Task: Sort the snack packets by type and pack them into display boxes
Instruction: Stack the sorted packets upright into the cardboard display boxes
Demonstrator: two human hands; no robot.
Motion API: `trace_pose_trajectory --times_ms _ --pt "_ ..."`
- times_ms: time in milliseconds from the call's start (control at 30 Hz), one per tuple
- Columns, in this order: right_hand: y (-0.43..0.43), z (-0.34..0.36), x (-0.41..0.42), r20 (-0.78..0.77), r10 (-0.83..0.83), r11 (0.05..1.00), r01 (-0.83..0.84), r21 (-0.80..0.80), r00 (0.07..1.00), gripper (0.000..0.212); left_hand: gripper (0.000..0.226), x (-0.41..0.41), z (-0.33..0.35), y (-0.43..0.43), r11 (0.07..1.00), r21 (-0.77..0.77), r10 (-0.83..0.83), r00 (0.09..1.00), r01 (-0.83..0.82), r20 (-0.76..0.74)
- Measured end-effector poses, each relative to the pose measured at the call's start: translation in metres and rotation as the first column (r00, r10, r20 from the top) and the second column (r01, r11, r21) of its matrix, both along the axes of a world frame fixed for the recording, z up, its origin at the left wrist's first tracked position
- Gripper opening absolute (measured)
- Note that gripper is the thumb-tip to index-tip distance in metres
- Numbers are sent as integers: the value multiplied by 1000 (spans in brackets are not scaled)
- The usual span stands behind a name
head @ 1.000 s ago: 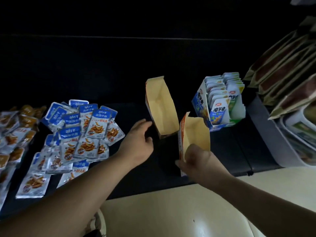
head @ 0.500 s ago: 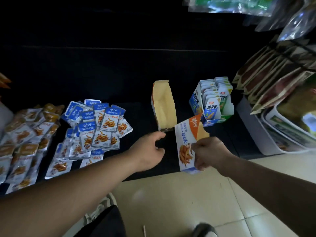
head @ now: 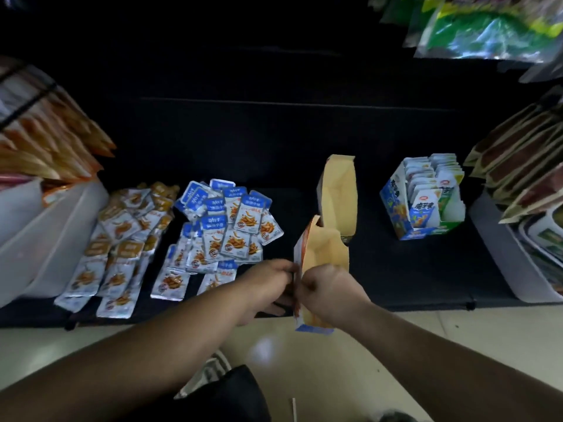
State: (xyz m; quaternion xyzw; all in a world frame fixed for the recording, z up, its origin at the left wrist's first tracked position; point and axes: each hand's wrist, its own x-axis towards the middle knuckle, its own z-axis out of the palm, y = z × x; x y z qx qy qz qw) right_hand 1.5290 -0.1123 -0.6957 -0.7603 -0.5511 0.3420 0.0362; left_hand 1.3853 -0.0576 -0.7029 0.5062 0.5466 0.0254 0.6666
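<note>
Two hands, left hand (head: 268, 280) and right hand (head: 327, 289), pinch one empty display box (head: 324, 254) at the near edge of the bench (head: 396, 269), right of the blue packets (head: 231, 226). Risk: thin card may tear if tugged.

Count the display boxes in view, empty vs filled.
Empty, gripped by left hand and right hand: 1, the held box
Empty, lying on the shelf: 1, the shelf box
Filled: 1, the blue box
Total: 3
</note>
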Motion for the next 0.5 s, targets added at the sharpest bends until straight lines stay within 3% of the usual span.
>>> trace_pose_trajectory --times_ms 133,233,333,433,500 --pt "11 -24 -12 26 68 996 -66 -67 997 33 29 -9 -23 3 988 -81 128 992 -128 -7" --pt "24 -35 -4 50 60 998 -59 -23 997 34 26 -1 -28 15 977 -70 205 978 -203 31" --pt "33 -42 12 56 -27 999 25 29 998 37 26 12 -28 26 970 -57 240 970 -237 44" --pt "38 -51 24 68 -73 996 69 62 995 39 39 26 -25 31 964 -52 265 962 -262 58" --pt "42 -56 31 97 -75 995 68 71 992 37 33 35 -26 33 960 -70 275 960 -271 59"
